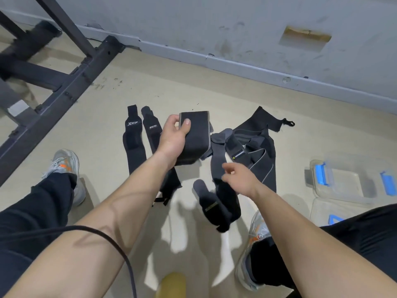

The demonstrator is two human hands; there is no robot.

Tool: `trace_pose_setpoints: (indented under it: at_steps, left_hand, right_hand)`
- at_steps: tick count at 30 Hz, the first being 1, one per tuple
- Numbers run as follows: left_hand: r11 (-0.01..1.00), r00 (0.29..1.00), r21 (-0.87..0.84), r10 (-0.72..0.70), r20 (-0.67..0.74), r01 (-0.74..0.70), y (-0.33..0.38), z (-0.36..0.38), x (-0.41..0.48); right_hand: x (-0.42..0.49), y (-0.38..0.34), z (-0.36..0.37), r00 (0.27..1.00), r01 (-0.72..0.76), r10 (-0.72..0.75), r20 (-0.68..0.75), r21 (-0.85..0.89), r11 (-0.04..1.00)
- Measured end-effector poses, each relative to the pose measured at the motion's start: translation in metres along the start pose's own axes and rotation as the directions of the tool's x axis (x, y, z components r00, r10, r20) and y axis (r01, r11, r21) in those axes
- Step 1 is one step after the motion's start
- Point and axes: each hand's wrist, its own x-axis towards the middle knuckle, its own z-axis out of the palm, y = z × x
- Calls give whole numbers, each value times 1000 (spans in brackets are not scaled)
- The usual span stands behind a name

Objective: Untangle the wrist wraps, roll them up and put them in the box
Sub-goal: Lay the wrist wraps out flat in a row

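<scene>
Black grey-edged wrap [194,134] is gripped in the left hand [174,136], thumb on top, lifted off the tangle [247,151] at its three o'clock, likely to pull it free. Right hand [238,178] is blurred over that tangle; I cannot tell whether it grips. Two straightened wraps [132,145] lie at nine o'clock, clear box [343,190] at four o'clock

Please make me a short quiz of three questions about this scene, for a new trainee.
1. True or false: the left hand grips a wide black wrap.
2. Where is the clear box? A) under the metal frame B) on the floor, at the person's right C) on the person's lap
3. Fill in: ___ long wraps with white logos lie side by side, left of the left hand.
Key: 1 true; 2 B; 3 two.
</scene>
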Motion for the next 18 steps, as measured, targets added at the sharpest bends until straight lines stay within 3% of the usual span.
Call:
trace_pose_setpoints:
  at_steps: [3, 6, 10, 14, 16, 18]
  left_hand:
    - [989, 986, -148, 7, 167, 19, 1, 8, -14]
    - [990, 967, -141, 33, 252, 3, -5, 11, -21]
    - [990, 953, -141, 39, 301, 4, -14, 14, -31]
    - [995, 949, -101, 20, 315, 12, -21, 14, -35]
    - [996, 945, -82, 9, 328, 18, -28, 13, -34]
    - [995, 934, -91, -6, 358, 41, -32, 12, -34]
  right_hand:
    - [-10, -41, -14, 989, 102, -36, -143, 492, 865]
    - [-13, -68, -30, 982, 112, 31, -184, 717, 688]
    - [-19, -74, -42, 976, 204, -92, -197, 677, 707]
    - [-17, -70, -47, 994, -49, 87, -72, 423, 905]
    - [-15, -66, -47, 988, -114, 148, -48, 432, 895]
    - [-9, -62, -47, 991, -89, 131, -35, 556, 827]
